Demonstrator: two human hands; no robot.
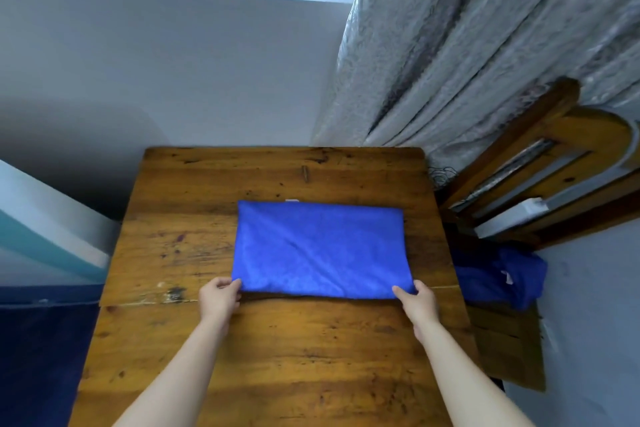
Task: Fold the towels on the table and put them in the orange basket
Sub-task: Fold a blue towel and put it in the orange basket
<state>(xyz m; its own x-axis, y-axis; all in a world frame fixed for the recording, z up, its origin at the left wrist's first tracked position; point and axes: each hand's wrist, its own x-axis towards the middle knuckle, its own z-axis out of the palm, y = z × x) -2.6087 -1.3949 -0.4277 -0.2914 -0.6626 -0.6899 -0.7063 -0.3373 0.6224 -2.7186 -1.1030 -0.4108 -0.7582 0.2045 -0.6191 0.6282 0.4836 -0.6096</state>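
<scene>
A blue towel [320, 248] lies folded into a flat rectangle on the middle of the wooden table [207, 340]. My left hand [220, 298] pinches its near left corner. My right hand [417, 302] pinches its near right corner. A small white tag shows at the towel's far edge. More blue cloth [498, 276] lies heaped on a wooden chair seat to the right of the table. No orange basket is in view.
A wooden chair [540, 177] stands against the table's right side, with a grey curtain [467, 45] hanging behind it. A pale wall runs along the table's far edge. White and teal boards [45, 239] lean at the left, above dark blue fabric [41, 357].
</scene>
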